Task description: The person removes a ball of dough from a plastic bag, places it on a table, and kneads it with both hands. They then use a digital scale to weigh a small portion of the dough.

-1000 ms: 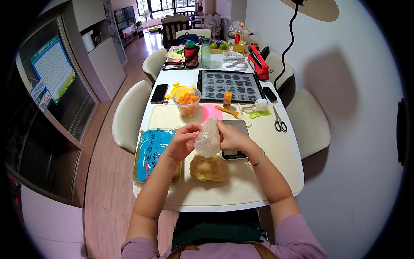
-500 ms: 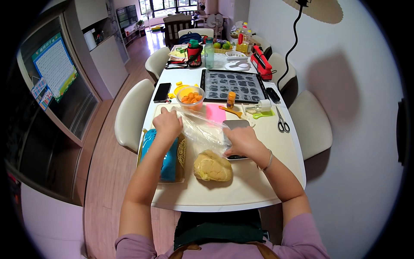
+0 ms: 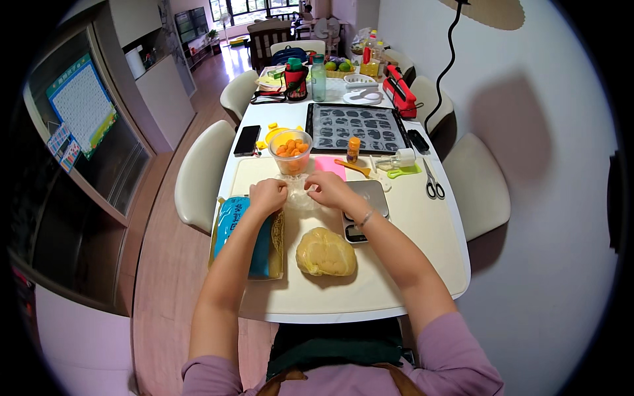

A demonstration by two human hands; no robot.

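1. From where I sit, the left grip point(image 3: 267, 196), a bare hand with curled fingers, is at the left side of some crumpled clear plastic point(image 3: 302, 193); I cannot tell whether it pinches it.
2. The right grip point(image 3: 332, 191) is at the other side, thumb and fingers narrow; I cannot tell whether they touch the film.
3. That plastic sits between them, just nearer the near edge than a clear bowl point(image 3: 290, 169) of orange balls. I cannot make out whether it rests on the tabletop point(image 3: 343, 316).
4. A cream mat point(image 3: 409, 264) covers the near half. On it I see a wrapped yellow mass point(image 3: 325, 252) by the near edge, a blue package point(image 3: 231, 212) toward the near left corner, and a scale point(image 3: 371, 193) partly behind the right wrist.
5. Scissors point(image 3: 434, 189) lie along the right edge; a black phone point(image 3: 247, 140) is by the left edge.
6. Farther up, I get a dark tray point(image 3: 311, 125), then a red bag point(image 3: 400, 94) by the right edge and a pale green bottle point(image 3: 318, 79) toward the far edge.
7. Around it, pale chairs point(image 3: 206, 175) flank both long edges, a plain wall point(image 3: 548, 165) rises at right, wooden floor point(image 3: 165, 251) runs left, and a bright window point(image 3: 254, 8) closes the far end.
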